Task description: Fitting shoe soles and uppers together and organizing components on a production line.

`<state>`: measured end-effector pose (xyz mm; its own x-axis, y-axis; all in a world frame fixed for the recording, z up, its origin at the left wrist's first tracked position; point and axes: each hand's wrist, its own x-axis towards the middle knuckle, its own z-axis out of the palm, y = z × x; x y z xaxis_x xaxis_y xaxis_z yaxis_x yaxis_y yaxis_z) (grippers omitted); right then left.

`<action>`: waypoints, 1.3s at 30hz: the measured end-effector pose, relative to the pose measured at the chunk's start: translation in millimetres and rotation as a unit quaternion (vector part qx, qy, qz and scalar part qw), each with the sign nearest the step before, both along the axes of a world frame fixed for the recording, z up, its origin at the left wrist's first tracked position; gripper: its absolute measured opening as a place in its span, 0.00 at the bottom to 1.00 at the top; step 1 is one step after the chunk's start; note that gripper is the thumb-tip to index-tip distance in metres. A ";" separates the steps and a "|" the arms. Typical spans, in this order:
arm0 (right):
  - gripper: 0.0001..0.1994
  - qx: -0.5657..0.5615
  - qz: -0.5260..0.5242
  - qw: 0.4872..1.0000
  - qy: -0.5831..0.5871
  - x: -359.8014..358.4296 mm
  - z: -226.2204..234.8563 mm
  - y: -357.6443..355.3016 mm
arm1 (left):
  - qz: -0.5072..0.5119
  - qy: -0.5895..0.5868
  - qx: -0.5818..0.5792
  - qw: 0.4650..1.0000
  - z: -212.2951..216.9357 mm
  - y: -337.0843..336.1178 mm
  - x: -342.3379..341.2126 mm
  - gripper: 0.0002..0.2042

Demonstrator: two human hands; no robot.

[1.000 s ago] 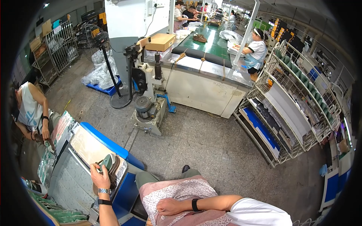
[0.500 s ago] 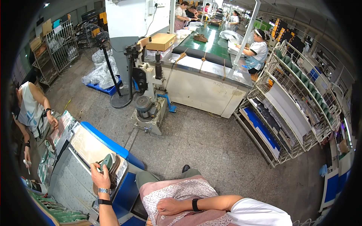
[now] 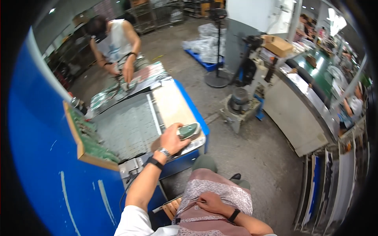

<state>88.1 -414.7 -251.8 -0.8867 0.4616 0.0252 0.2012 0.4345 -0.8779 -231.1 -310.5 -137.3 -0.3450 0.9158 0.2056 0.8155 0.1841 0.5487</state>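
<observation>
Looking down, I see the grey perforated table point(image 3: 126, 128) with its blue edge, a tan board point(image 3: 171, 106) lying on it. My left hand point(image 3: 171, 141) rests there, fingers point(image 3: 182, 135) curled around a green shoe part point(image 3: 189, 130) at the board's near corner. My right hand point(image 3: 208, 202) lies on my patterned apron point(image 3: 220, 188), fingers loosely bent, empty.

The person wears white short sleeves, a patterned pink apron, a metal watch and black band on the left wrist, a black band on the right.
</observation>
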 end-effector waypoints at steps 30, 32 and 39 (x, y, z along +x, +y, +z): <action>0.16 -0.229 -0.025 0.970 -0.078 124.2 46.4 209.6 | 0.226 0.019 -0.328 0.917 42.2 44.5 35.9 0.39; 0.17 -0.224 -0.035 0.968 -0.107 136.7 46.6 236.5 | 0.241 0.023 -0.335 0.911 43.9 46.8 38.4 0.39; 0.19 -0.202 0.055 0.964 -0.165 150.8 56.1 355.8 | 0.242 0.050 -0.357 0.901 46.0 45.8 39.4 0.40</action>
<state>238.9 -59.0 -195.7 -0.8596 0.2775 -0.4291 0.4712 0.1052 -0.8758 -191.7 -264.7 -91.3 -0.7515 0.5749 -0.3236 0.5842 0.8078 0.0786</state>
